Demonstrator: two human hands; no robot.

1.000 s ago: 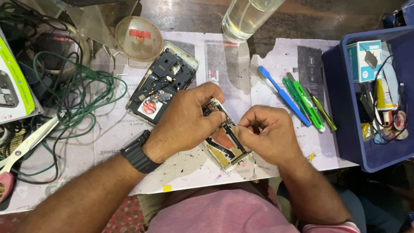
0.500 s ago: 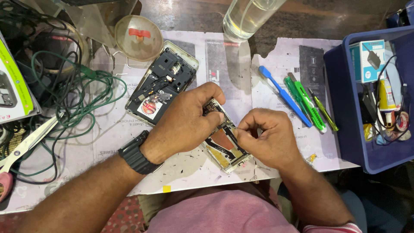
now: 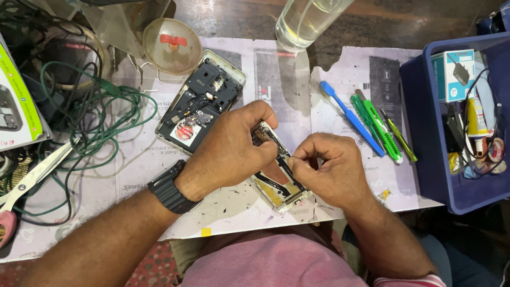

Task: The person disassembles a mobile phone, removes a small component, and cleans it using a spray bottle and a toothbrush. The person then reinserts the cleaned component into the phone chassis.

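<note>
My left hand (image 3: 231, 150) grips the upper end of a slim phone frame (image 3: 280, 186) with a gold edge, lying slantwise on white paper near the table's front edge. My right hand (image 3: 332, 171) rests on the frame's middle, fingers pinched together over its inner parts; anything held between the fingertips is too small to see. A black watch sits on my left wrist. An opened phone body (image 3: 201, 109), showing its dark circuit board, lies just beyond my left hand.
A tangle of green wire (image 3: 87, 114) and scissors (image 3: 32, 178) lie at the left. A blue brush (image 3: 350, 117), green knife and tweezers lie at the right beside a blue bin (image 3: 427, 133) of supplies. A clear glass (image 3: 305, 21) and a round lid (image 3: 171, 45) stand behind.
Both hands stay on the phone frame. My right fingers have shifted slightly over its middle. Nothing else on the table has moved.
</note>
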